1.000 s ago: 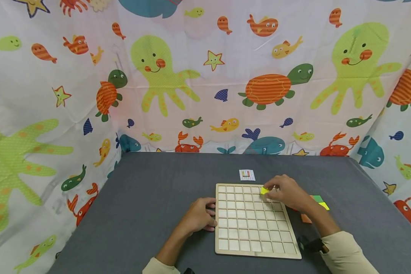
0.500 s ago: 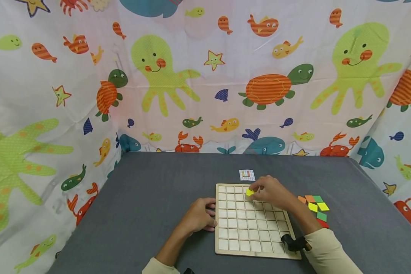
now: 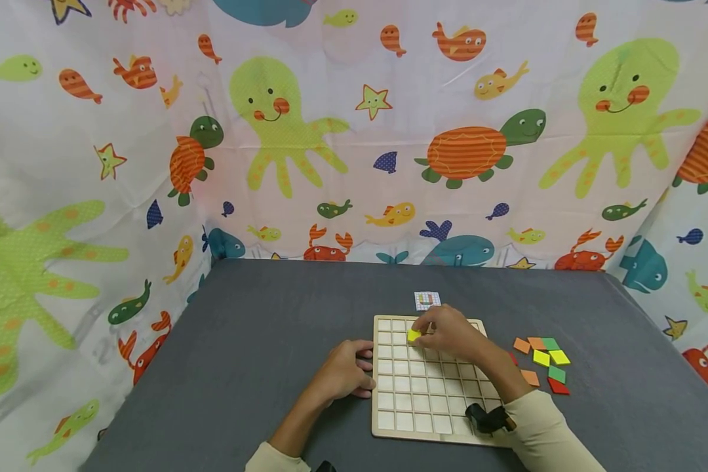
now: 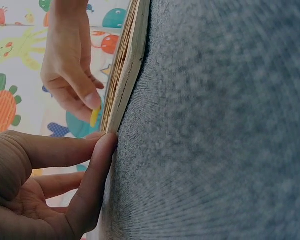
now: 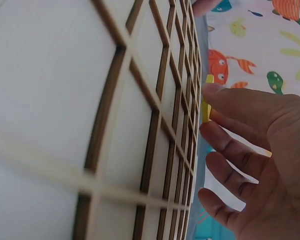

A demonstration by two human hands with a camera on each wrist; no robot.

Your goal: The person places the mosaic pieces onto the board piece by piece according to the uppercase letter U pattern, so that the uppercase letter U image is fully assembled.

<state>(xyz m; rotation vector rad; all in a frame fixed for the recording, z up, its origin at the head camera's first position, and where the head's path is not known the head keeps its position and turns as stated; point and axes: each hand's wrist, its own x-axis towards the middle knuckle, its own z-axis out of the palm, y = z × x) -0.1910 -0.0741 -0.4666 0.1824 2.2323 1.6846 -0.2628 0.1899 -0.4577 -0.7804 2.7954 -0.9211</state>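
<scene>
My right hand pinches a small yellow tile between thumb and fingers, over the upper part of a wooden grid board. In the right wrist view the yellow tile is seen edge-on, raised off the board's pale cells; the other fingers are spread below it. My left hand rests against the board's left edge, thumb and index fingertip touching it, as the left wrist view shows beside the wooden rim. A small printed card with a coloured pattern on a grid lies behind the board, just beyond the right hand.
Several loose tiles lie right of the board: orange, green, yellow and red. Some are partly hidden by the right arm. A dark grey cloth covers the table. Sea-animal curtains hang behind and beside it.
My right hand has moved left across the board's top rows, carrying the yellow tile. More of the loose tiles at right now show. The left hand stays at the board's edge.
</scene>
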